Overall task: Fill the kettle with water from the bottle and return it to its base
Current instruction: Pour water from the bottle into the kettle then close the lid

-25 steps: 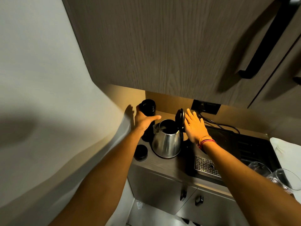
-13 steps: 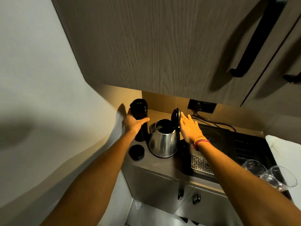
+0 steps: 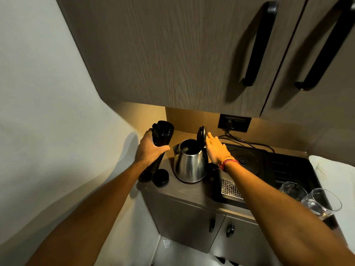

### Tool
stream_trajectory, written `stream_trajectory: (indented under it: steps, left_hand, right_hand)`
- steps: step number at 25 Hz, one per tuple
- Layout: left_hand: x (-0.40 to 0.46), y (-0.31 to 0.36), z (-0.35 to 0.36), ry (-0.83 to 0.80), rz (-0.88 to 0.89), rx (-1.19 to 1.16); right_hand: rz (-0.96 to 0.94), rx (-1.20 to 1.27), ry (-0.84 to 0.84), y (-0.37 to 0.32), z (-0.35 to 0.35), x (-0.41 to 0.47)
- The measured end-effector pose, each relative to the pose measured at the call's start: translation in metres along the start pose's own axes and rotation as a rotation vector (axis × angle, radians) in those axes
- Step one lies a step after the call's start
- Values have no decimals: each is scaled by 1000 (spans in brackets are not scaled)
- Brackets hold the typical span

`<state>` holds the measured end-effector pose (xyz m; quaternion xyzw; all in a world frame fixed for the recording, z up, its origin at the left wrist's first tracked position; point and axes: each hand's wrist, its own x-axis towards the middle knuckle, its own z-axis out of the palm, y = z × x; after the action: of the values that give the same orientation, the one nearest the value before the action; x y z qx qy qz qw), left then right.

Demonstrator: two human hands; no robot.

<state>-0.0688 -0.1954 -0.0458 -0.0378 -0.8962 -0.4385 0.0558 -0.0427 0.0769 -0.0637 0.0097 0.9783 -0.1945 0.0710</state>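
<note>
A steel kettle (image 3: 190, 166) stands on the counter with its black lid (image 3: 201, 135) hinged up and its mouth uncovered. My right hand (image 3: 216, 148) is flat against the back of that lid, fingers straight. A tall black bottle (image 3: 161, 139) without its cap stands left of the kettle, leaning slightly, and my left hand (image 3: 149, 149) is wrapped around its middle. The bottle's black cap (image 3: 161, 177) lies on the counter by the bottle's foot. The kettle's base is hidden under the kettle.
A black tray (image 3: 284, 169) with a round plate and a metal drip grille (image 3: 230, 189) fills the counter to the right. Two glasses (image 3: 318, 200) lie at its right end. A wall socket (image 3: 234, 122) with a cable sits behind. Upper cabinets hang close overhead.
My head has shifted, so the scene sits differently in the frame. The bottle leans a little more to the left at its top. Both hands keep their places on bottle and lid.
</note>
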Motion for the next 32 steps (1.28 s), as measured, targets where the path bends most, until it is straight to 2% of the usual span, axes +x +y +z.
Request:
stream_trajectory:
  steps: [9, 16, 32]
  left_hand:
    - [-15, 22, 15, -117, 85, 431]
    - [-13, 31, 22, -97, 113, 693]
    - [-15, 33, 34, -103, 125, 925]
  right_hand:
    - [30, 118, 23, 0, -7, -5]
    - [97, 35, 62, 5, -8, -2]
    - [31, -93, 28, 9, -5, 4]
